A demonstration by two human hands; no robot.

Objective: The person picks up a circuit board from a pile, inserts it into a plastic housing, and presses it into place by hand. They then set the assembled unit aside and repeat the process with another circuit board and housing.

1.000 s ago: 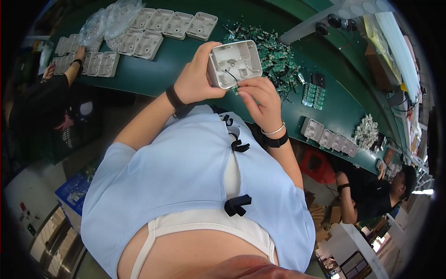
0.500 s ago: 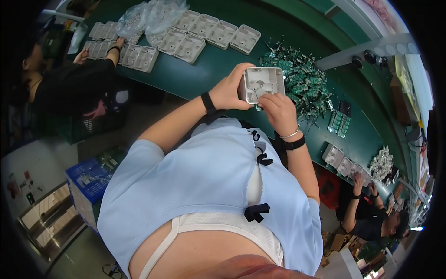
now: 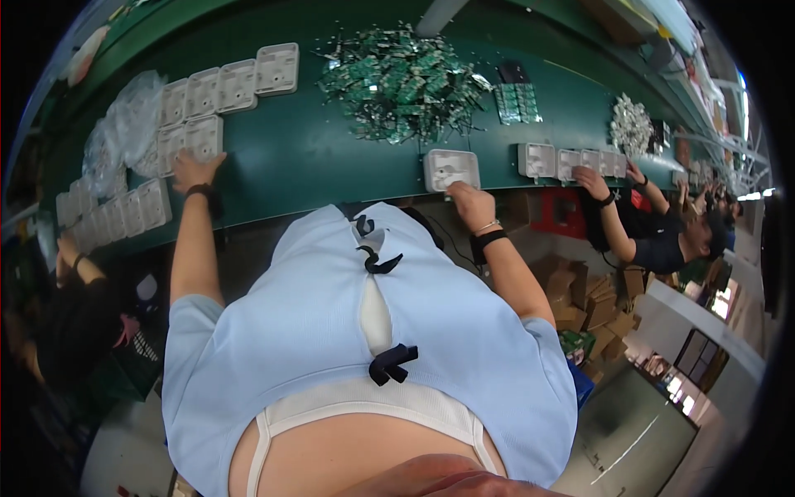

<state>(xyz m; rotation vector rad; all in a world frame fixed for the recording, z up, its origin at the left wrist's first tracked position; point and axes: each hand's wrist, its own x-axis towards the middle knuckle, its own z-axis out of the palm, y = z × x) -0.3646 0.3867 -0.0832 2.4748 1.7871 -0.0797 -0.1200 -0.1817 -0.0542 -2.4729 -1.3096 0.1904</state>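
Note:
My left hand [image 3: 197,171] reaches to the back left, fingers spread against the near edge of a light grey plastic housing [image 3: 204,132] in the double row there. By the table's front edge, a similar square housing [image 3: 452,168] stands with its hollow side showing. My right hand [image 3: 472,205] is closed at that housing's near rim, fingers curled; the fingertips are partly hidden. A dark band circles each wrist.
A heap of green circuit boards [image 3: 402,83] with wires covers the table's back middle. Clear plastic bags [image 3: 124,132] lie at left. Further right are a board panel [image 3: 517,101], more housings [image 3: 538,160] and a pile of white parts [image 3: 631,126]. Co-workers' hands work at both sides.
My view has turned right. My left hand has let go of the housing it held and moved to the left row. The housing in front of me is lower, at the table edge, beside my right hand.

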